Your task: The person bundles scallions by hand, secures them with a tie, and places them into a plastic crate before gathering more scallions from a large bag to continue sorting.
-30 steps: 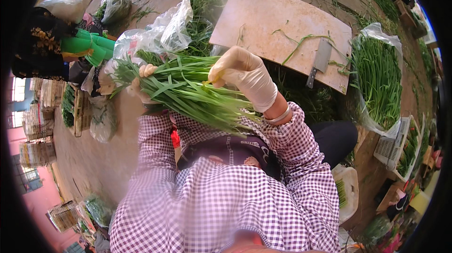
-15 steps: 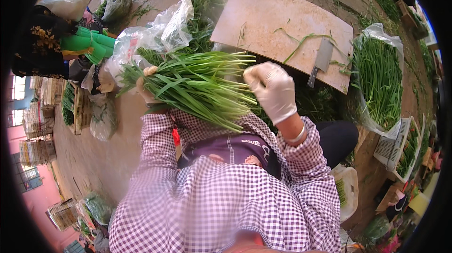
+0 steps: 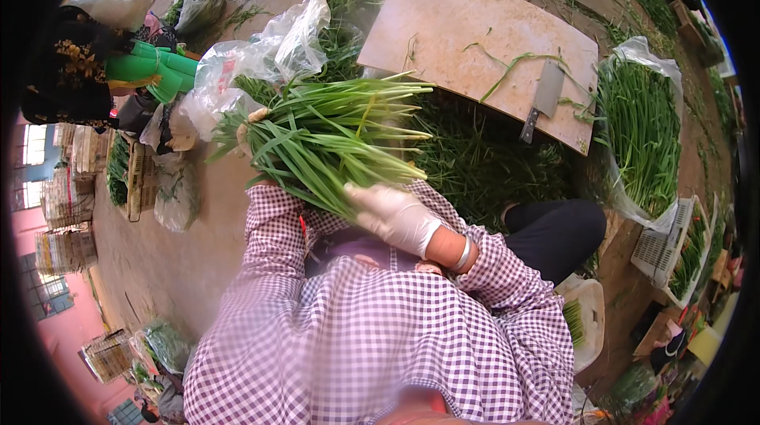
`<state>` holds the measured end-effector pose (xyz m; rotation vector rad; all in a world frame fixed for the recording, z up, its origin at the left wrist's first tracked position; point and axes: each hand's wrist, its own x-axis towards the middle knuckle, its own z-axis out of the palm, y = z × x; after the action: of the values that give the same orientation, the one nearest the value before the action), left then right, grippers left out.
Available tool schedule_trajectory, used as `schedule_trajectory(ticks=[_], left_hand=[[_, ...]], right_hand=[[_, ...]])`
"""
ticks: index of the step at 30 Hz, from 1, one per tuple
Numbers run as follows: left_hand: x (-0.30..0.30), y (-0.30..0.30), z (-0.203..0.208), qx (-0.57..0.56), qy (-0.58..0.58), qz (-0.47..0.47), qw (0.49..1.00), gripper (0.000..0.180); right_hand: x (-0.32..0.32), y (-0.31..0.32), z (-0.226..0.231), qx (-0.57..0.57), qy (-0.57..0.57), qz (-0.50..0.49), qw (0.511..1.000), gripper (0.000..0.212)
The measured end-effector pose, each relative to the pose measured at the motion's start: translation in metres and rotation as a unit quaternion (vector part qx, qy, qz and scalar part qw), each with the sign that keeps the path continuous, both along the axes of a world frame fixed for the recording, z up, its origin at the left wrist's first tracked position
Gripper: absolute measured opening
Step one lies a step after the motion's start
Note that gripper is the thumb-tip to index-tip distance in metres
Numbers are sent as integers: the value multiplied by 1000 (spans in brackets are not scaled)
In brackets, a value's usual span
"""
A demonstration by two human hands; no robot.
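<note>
Bare earthen floor (image 3: 158, 267) strewn with green cuttings fills the frame. At upper centre a wooden worktop (image 3: 467, 21) carries a cleaver (image 3: 542, 96). At centre left lies a bunch of long green leaves (image 3: 332, 140); the left hand (image 3: 255, 128), mostly hidden, grips its root end. The gloved right hand (image 3: 392, 215) rests on the bunch's lower edge, fingers (image 3: 360, 191) loosely curled against the leaves. Clear plastic bags (image 3: 269, 45) of greens sit upper left, another bag of greens (image 3: 641, 132) at right.

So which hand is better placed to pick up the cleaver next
Probably the right hand: gloved, only resting on the leaf bundle, on the cleaver side. The left hand grips the bundle's root end.
</note>
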<state>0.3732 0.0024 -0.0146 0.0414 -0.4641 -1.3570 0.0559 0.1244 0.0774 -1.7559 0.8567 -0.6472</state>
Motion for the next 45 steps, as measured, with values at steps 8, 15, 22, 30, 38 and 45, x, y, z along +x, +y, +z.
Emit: schedule_trajectory(ticks=[8,15,22,30,38,45], left_hand=[[21,-19,-23,2,-9,16,1000,34],[30,-24,-35,45,-31,73,996,27],[14,-24,-22,0,1,65,998,26],[2,-14,-12,61,3,35,998,30],[34,-7,-22,206,-97,52,972,43],[45,-9,-29,268,-64,31,961,47]], right_hand=[[-3,-20,34,486,-328,-56,808,41],[5,-27,15,498,-293,-53,814,56],[-10,-48,29,560,-436,33,703,43],[-9,-69,27,289,-408,127,856,75],[-26,-103,29,344,-417,-78,838,63],[-24,-116,-4,320,-430,-116,836,51]])
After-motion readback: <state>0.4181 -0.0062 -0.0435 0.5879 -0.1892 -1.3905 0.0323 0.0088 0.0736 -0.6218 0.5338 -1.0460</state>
